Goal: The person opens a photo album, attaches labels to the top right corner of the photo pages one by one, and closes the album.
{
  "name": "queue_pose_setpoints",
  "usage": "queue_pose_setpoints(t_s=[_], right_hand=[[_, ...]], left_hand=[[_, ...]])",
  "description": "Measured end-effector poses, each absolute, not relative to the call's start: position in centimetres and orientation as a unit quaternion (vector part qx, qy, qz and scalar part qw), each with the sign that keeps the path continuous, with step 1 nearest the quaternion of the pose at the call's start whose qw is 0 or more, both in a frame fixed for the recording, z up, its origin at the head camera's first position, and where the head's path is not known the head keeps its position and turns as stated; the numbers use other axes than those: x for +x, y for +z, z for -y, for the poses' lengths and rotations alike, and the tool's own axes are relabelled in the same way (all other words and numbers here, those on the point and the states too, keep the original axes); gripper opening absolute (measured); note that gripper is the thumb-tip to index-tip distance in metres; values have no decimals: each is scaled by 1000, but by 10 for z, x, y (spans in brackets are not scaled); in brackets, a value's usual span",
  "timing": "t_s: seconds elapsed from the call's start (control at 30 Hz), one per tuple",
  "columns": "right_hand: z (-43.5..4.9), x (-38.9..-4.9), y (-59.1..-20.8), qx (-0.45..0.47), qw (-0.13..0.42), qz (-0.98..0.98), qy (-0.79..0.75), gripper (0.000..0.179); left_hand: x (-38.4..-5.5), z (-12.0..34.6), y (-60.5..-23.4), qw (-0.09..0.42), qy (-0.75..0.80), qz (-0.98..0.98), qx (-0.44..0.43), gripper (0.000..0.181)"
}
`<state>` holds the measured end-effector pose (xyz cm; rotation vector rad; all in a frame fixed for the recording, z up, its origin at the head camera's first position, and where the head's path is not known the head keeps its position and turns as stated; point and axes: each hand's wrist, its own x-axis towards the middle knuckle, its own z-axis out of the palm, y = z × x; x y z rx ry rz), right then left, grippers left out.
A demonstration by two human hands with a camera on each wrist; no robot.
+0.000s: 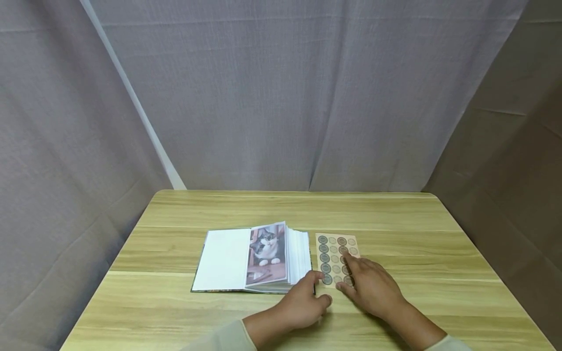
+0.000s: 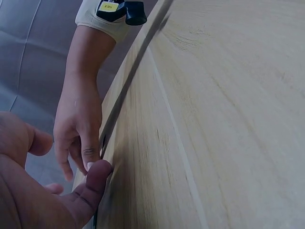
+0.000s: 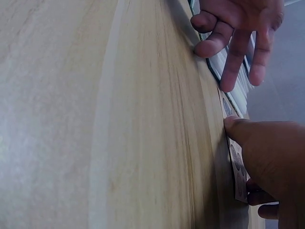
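Observation:
A sheet of round stickers (image 1: 334, 251) lies flat on the table, its discs in dark and pale columns. My right hand (image 1: 373, 285) rests on the sheet's right part, index finger stretched over the stickers and thumb at the near edge. In the right wrist view, that thumb touches the sheet (image 3: 237, 157). My left hand (image 1: 303, 302) is at the sheet's near left corner, beside the album, with its index finger extended and thumb apart. The right wrist view shows the left hand's fingers (image 3: 230, 71) spread and loosely straight, holding nothing.
An open photo album (image 1: 226, 258) lies left of the sheet, with a blank white inside cover and a cat photo (image 1: 267, 251) on the facing page. The wooden table (image 1: 175, 312) is bordered by grey curtains (image 1: 281, 97) at the back and sides.

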<state>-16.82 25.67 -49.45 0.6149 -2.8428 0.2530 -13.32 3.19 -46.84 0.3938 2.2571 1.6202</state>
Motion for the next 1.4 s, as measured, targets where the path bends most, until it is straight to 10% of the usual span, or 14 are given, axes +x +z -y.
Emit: queue_pose_setpoints(t_s=[1.4], right_hand=[[-253, -163, -500, 204, 151, 964, 76, 85]], left_hand=[[-136, -44, -470, 136, 594, -788, 90, 56]])
